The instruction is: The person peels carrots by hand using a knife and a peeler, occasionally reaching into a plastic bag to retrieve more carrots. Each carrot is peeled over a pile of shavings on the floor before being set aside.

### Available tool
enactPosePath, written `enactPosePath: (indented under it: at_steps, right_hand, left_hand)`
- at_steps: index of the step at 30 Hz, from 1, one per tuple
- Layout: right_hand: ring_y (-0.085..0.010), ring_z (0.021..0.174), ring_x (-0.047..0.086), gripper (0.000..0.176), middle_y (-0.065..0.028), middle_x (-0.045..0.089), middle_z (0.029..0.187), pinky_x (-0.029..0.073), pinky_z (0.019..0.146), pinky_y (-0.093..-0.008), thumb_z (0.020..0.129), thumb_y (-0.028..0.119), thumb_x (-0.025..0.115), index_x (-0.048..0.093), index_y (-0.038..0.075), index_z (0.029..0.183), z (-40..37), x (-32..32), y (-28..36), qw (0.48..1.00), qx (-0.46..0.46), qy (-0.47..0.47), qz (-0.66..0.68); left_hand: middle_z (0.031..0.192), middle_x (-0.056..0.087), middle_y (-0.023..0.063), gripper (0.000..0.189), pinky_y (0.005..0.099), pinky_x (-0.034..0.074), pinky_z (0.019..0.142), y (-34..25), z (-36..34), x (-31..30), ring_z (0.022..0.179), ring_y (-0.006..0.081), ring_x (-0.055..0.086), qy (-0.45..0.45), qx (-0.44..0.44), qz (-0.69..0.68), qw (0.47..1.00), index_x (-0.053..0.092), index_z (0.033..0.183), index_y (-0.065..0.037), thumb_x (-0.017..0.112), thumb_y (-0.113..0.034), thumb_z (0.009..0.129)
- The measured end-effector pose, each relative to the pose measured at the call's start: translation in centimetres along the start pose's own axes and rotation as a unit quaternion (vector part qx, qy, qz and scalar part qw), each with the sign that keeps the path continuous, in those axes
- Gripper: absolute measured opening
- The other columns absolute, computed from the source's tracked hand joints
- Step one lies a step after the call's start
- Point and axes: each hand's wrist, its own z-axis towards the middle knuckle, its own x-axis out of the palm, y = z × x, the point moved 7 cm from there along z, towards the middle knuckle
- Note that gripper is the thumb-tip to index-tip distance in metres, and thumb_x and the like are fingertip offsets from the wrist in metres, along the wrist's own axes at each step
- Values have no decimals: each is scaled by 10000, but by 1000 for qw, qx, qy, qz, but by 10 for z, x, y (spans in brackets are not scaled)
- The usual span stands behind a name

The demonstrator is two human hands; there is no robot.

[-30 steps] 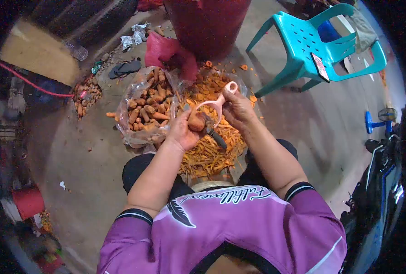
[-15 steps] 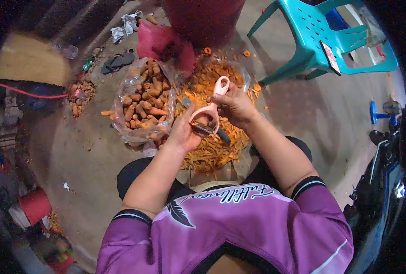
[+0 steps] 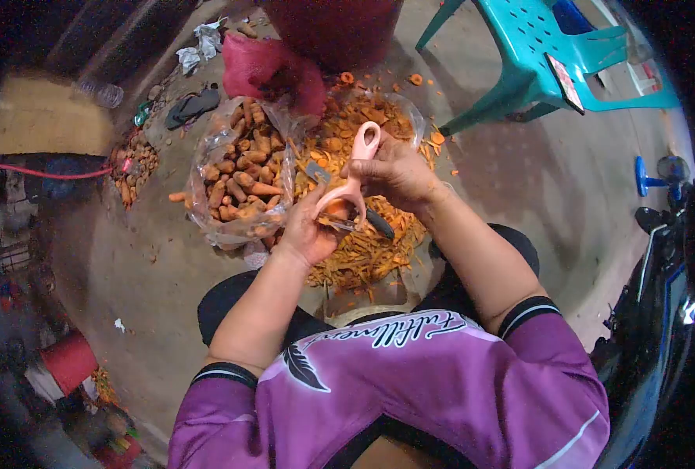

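Observation:
A pink peeler (image 3: 365, 144) is tilted between my two hands over a heap of orange peelings (image 3: 367, 262). My right hand (image 3: 401, 173) is closed around its handle, with the looped end sticking out above the fingers. Lower down, my left hand (image 3: 310, 232) grips the peeler's wide head, palm turned up, fingers partly hidden behind it. The dark handle of what looks like a knife (image 3: 380, 224) shows just right of the peeler head, and a grey blade-like piece appears above my left fingers. I cannot tell whether my left hand holds it too.
A clear plastic bag of carrots (image 3: 242, 176) stands left of the peelings. Behind are a red sack (image 3: 273, 74) and a large dark red container (image 3: 332, 27). A teal chair (image 3: 527, 59) stands at upper right, a motorbike (image 3: 660, 289) at far right. Sandals (image 3: 193, 107) lie upper left.
The peeler has turned slightly in my hands, its head now seen more edge-on. My view has shifted a little, and both hands keep their hold.

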Motion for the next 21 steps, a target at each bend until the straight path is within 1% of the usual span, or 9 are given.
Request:
enactPosePath:
  at_steps: [3, 4, 7, 10, 12, 13, 15, 18, 21]
  right_hand:
    - [-162, 659, 553, 323, -45, 522, 751, 482, 564, -281, 674, 75, 625, 418, 84, 921, 6, -32, -3, 993, 27, -99, 54]
    - [-162, 643, 551, 312, -50, 518, 755, 489, 556, -277, 681, 76, 621, 413, 84, 914, 11, -49, 7, 992, -19, -122, 5]
    - [-165, 653, 555, 275, -70, 530, 773, 501, 544, -298, 681, 33, 584, 415, 79, 893, 2, -87, 16, 959, -51, -265, 86]
    - [-159, 681, 561, 284, -71, 551, 785, 494, 556, -277, 689, 68, 616, 436, 75, 909, 2, -64, 14, 978, -41, -192, 63]
    - [-177, 761, 554, 282, -77, 554, 856, 473, 638, -287, 727, 41, 578, 417, 70, 956, 3, -43, 5, 993, -17, -111, 36]
    - [-166, 726, 558, 268, -76, 558, 831, 456, 616, -260, 711, 49, 599, 446, 56, 931, 1, -39, -2, 991, -6, -131, 25]
    - [-150, 677, 553, 262, -62, 557, 787, 450, 611, -245, 692, 61, 626, 470, 33, 899, 3, -28, -12, 998, 49, -37, -19]
    - [-138, 647, 548, 276, -50, 552, 755, 446, 601, -229, 670, 65, 651, 485, 17, 885, 0, -32, -10, 993, 72, -67, -58]
    - [-131, 637, 548, 300, -47, 550, 751, 446, 575, -216, 664, 68, 660, 482, 13, 898, -6, -16, -4, 998, 52, -47, -7]
  left_hand:
    - [947, 529, 96, 328, 307, 450, 638, 4, 4, -13, 814, 177, 531, 43, -13, -8, 999, 436, 1077, -53, 343, -289, 869]
    - [950, 529, 100, 327, 304, 450, 632, 4, 3, -12, 811, 178, 530, 67, -23, -16, 997, 434, 1075, -53, 341, -290, 869]
    - [915, 527, 96, 317, 288, 436, 586, 6, -4, 3, 775, 173, 523, 73, -30, 37, 996, 431, 1064, -48, 341, -284, 871]
    - [857, 524, 70, 311, 280, 421, 555, 4, -1, -4, 735, 167, 512, -6, -26, -2, 1000, 437, 1054, -73, 342, -307, 872]
    - [868, 536, 83, 314, 294, 434, 578, 1, 4, -5, 731, 187, 517, 8, -5, -17, 1000, 446, 1050, -86, 334, -318, 871]
    - [874, 542, 89, 315, 301, 440, 590, 1, 5, -6, 730, 198, 519, 16, 5, -24, 1000, 450, 1049, -93, 331, -324, 871]
    - [886, 541, 83, 318, 298, 440, 588, 4, 6, -2, 722, 192, 519, 40, -1, -15, 999, 454, 1048, -103, 342, -339, 867]
    - [895, 539, 73, 311, 299, 444, 594, 4, 6, -7, 723, 185, 524, 34, -7, -17, 999, 459, 1047, -104, 375, -336, 858]
    - [891, 541, 68, 306, 297, 446, 606, 4, 5, -9, 737, 181, 530, 24, -6, -29, 999, 463, 1045, -93, 402, -321, 850]
